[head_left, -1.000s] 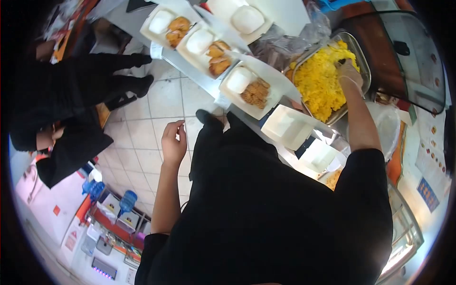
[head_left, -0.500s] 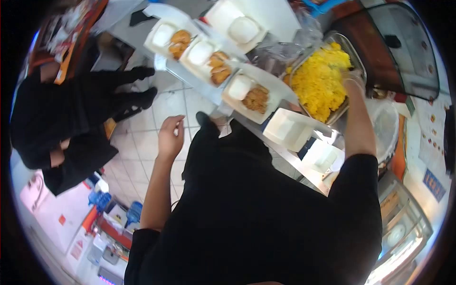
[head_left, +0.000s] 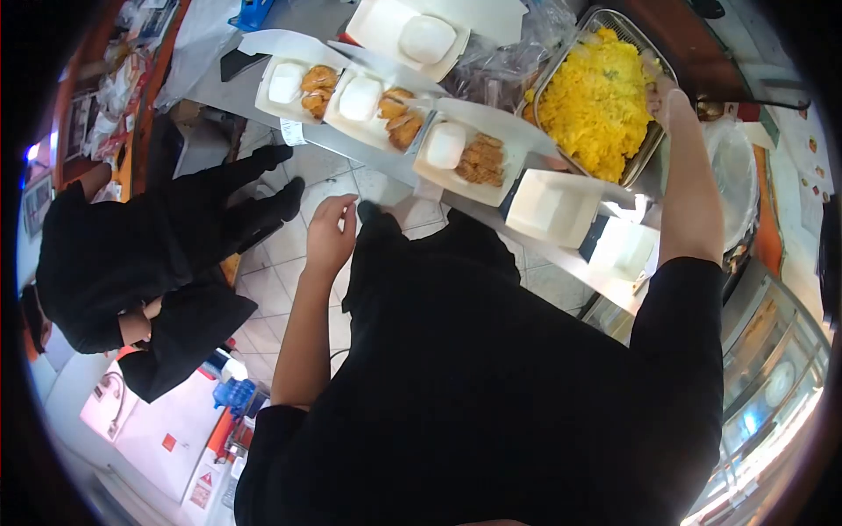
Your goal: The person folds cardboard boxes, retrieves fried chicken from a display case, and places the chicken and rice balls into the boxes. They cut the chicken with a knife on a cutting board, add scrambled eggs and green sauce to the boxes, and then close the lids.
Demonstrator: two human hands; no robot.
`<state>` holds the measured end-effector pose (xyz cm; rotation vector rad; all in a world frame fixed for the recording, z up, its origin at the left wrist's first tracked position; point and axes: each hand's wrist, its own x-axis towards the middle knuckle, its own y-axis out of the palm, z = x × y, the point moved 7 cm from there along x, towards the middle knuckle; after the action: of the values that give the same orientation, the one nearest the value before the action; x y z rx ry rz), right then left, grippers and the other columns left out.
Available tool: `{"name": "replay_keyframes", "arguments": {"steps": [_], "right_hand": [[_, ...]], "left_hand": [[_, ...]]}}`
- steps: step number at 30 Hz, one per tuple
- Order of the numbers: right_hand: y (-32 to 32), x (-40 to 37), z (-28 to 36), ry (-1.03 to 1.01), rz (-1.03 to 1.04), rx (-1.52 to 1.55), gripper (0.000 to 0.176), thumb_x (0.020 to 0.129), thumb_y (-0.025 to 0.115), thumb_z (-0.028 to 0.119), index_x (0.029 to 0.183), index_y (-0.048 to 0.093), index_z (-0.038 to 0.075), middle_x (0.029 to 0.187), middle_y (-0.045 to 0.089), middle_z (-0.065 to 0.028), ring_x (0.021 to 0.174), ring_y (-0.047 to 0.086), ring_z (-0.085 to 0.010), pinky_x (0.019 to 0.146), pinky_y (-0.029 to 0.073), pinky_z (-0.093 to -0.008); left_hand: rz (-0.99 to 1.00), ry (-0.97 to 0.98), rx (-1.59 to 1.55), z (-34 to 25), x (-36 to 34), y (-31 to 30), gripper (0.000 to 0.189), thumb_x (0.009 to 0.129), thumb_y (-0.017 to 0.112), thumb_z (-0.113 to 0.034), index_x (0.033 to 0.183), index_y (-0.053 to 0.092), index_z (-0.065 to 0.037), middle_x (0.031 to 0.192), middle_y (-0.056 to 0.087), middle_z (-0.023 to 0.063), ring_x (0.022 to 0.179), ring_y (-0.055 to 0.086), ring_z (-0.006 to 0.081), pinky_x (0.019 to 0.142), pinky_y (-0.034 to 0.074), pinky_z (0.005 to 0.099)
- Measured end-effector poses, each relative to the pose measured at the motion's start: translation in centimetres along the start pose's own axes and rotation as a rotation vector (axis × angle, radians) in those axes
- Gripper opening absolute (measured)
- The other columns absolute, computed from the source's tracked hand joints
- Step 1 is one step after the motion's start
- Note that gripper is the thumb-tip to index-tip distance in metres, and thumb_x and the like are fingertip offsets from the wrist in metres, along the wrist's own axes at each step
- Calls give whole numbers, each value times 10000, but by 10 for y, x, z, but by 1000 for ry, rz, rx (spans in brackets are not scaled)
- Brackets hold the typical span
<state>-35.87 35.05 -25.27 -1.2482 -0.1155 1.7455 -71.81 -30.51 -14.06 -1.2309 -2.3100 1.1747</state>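
Observation:
My right hand [head_left: 661,96], in a clear thin glove, reaches to the right side of a mound of yellow crumbly food, like scrambled egg [head_left: 593,107]. The fingers are blurred and partly hidden against the food. The mound fills a metal tray [head_left: 633,167]. My left hand [head_left: 331,230] hangs empty over the floor, its fingers loosely bent and apart. Nearest the tray is a paper box [head_left: 548,209] with nothing in it. Left of it, another box holds white rice [head_left: 445,145] and browned, crumbed meat [head_left: 481,160].
Two more boxes hold rice [head_left: 360,98] and fried pieces [head_left: 317,91] along the counter. Behind them, an open box contains rice [head_left: 427,39]. A small white box [head_left: 624,248] lies near the counter edge. At left, another person [head_left: 132,250] in black stands.
The counter, boxes and tray have shifted in view as the camera moved. My right hand stays at the yellow food's right side; my left hand still hangs empty.

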Motion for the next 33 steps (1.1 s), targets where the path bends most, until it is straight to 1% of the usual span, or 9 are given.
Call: {"name": "replay_keyframes", "arguments": {"steps": [4, 5, 9, 12, 20, 22, 24, 30, 33], "right_hand": [[28, -99, 33, 36, 198, 865, 581, 918, 605, 689, 744, 423, 166, 570, 392, 35, 455, 357, -87, 421, 318, -230], [27, -120, 41, -100, 161, 951, 411, 1027, 543, 517, 994, 561, 109, 614, 487, 8, 432, 427, -126, 416, 366, -257], [68, -257, 83, -336, 216, 956, 369, 1046, 537, 456, 1051, 573, 89, 713, 571, -13, 491, 514, -135, 452, 476, -266], [142, -353, 91, -64, 228, 1159, 378, 1054, 515, 466, 1086, 577, 94, 725, 586, -14, 493, 527, -120, 436, 461, -249], [373, -427, 60, 122, 678, 617, 421, 1038, 516, 507, 1151, 644, 122, 748, 629, -45, 557, 615, -158, 478, 506, -294], [397, -388, 71, -642, -378, -622, 400, 1032, 539, 338, 1340, 580, 86, 949, 694, -168, 820, 717, -321, 704, 584, -410], [423, -424, 102, -442, -313, -466, 494, 971, 528, 160, 1452, 467, 66, 1098, 664, -284, 1064, 661, -454, 890, 538, -513], [398, -443, 110, -581, -386, -384, 656, 904, 538, 23, 1531, 349, 59, 1192, 629, -301, 1094, 636, -473, 926, 523, -516], [319, -454, 101, -862, -494, -19, 563, 975, 588, 53, 1506, 403, 86, 1273, 626, -234, 1141, 652, -309, 977, 505, -396]], "left_hand": [[56, 45, -55, 25, 17, -10, 161, 937, 635, -56, 1087, 687, -31, 962, 684, 152, 766, 647, 293, 741, 525, 392], [82, 56, -64, 36, 23, -13, 176, 946, 645, -78, 1110, 689, -33, 972, 696, 138, 764, 654, 257, 730, 527, 365], [226, -72, -433, 113, 49, 4, 206, 1002, 626, -141, 1164, 680, -26, 973, 696, 34, 785, 595, 91, 695, 480, 257], [497, -507, -819, 127, 62, 11, 259, 1030, 580, -244, 1209, 648, -69, 1080, 699, 63, 856, 638, 132, 768, 502, 269], [840, -646, -1065, 101, 93, 25, 422, 1056, 517, -350, 1395, 458, -105, 1193, 683, 108, 961, 673, 205, 808, 531, 353], [854, -661, -1147, 92, 101, 28, 438, 1062, 502, -350, 1414, 425, -101, 1207, 680, 120, 985, 677, 224, 814, 532, 371], [881, -713, -1200, 88, 103, 37, 422, 1070, 477, -341, 1399, 414, -84, 1233, 671, 142, 1007, 679, 257, 826, 532, 395], [816, -710, -1188, 89, 114, 37, 405, 1068, 482, -348, 1368, 424, -84, 1244, 665, 148, 1012, 679, 271, 832, 529, 396], [804, -686, -1160, 98, 114, 37, 388, 1059, 503, -344, 1355, 448, -98, 1244, 665, 127, 1019, 676, 253, 835, 526, 385]]}}
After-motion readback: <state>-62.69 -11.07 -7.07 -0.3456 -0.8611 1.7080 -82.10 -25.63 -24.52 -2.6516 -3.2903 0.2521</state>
